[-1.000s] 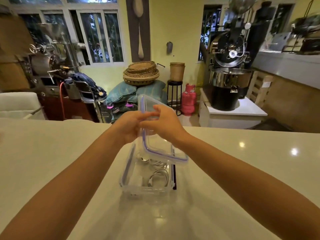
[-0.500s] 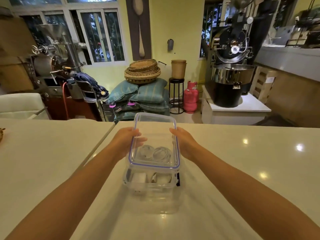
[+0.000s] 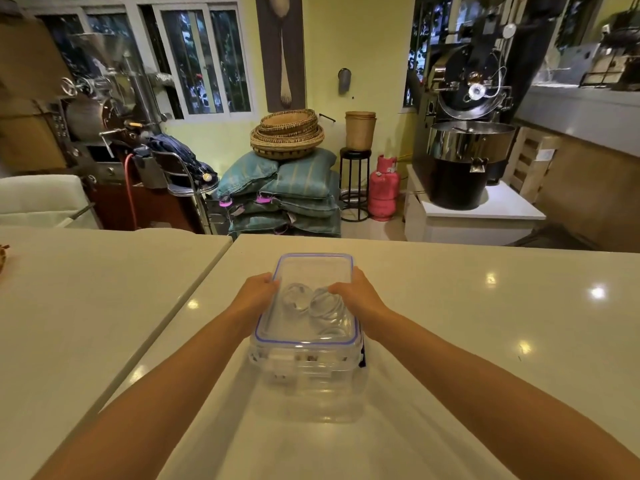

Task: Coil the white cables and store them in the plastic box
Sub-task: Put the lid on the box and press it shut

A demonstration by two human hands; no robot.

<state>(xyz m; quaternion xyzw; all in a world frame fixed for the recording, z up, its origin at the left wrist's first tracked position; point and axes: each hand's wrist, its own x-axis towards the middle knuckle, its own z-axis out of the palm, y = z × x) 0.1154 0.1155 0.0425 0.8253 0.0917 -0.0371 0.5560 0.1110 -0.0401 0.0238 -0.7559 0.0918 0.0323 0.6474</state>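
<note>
From the head camera, the box [image 3: 304,370] sits on the counter [image 3: 467,341]. It is nearer the far edge than the near one, and closer to the left edge than the right. The box is clear plastic. The lid [image 3: 313,271] lies flat on top of it and has a blue line around its rim.

Through the lid you can see the cables [image 3: 325,308]. They are white and rolled into round loops, and they lie inside the box. No cable shows on the counter outside it.

The left hand [image 3: 254,294] is at the left side of the lid. Its fingers curl over that edge and hold it. The right hand [image 3: 356,296] is at the right side. Its thumb lies on top of the lid and its other fingers curl down over the edge. Both hands look like they are pushing the lid down.

There is a clip [image 3: 282,362] on the front of the box. I cannot tell if it is snapped shut. A small dark thing [image 3: 362,358] shows at the right side of the box, but I cannot tell what it is.

I think the job is almost done. The rolling is finished and the cables are put away. What may be left is pressing the lid down tight and snapping the clips.
</note>
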